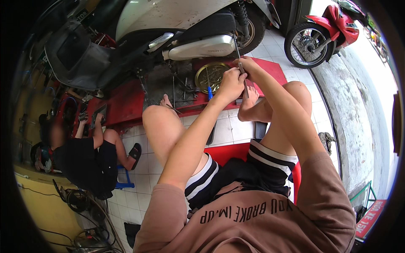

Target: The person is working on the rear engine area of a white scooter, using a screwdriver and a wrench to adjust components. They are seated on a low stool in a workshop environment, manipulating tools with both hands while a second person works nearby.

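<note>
Both my hands meet in front of the scooter's silver engine-side cover [201, 50], around a long, thin metal rod-like tool [246, 90]. The tool slants upward toward the scooter's rear; its exact kind cannot be made out. My left hand [230, 85] is closed around its middle. Just above and to the right, my right hand [249, 68] has its fingers closed on the upper part. Beyond my left hand lies a round gold-coloured tray [197, 80] with small parts in it. A blue-handled screwdriver [210, 93] leans at the tray's near rim.
The scooter stands on a red platform [274, 71], where a spanner [195, 95] and other tools lie on a dark metal plate. My bare feet rest near its edge. At left another person [82, 158] crouches, hands on a part. A red motorbike [344, 29] stands at far right.
</note>
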Motion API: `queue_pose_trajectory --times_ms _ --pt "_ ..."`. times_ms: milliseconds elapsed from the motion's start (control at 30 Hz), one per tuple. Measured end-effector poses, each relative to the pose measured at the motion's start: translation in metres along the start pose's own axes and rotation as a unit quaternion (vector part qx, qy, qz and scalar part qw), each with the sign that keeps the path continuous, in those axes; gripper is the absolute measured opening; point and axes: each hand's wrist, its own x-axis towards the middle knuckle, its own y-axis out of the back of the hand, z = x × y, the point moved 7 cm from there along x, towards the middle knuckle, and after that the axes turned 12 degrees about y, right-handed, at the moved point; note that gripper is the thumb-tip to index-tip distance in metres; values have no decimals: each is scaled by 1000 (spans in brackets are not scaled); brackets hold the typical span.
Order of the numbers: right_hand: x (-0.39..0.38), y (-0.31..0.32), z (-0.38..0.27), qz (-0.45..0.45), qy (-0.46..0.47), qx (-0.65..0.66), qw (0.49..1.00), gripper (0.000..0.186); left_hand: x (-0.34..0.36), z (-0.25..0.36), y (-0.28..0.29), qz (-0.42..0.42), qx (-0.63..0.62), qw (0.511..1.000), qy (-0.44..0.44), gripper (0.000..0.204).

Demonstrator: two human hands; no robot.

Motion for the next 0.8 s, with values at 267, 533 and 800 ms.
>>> queue_pose_trajectory --times_ms 267,533,800 --pt "-2 2 -1 26 28 -23 999 28 -3 7 7 15 -29 999 -7 16" --pt "3 0 1 18 22 -9 1000 20 -2 3 6 20 -29 999 -8 16" --pt "3 2 1 27 24 -49 998 21 -6 1 8 26 -13 998 50 20"
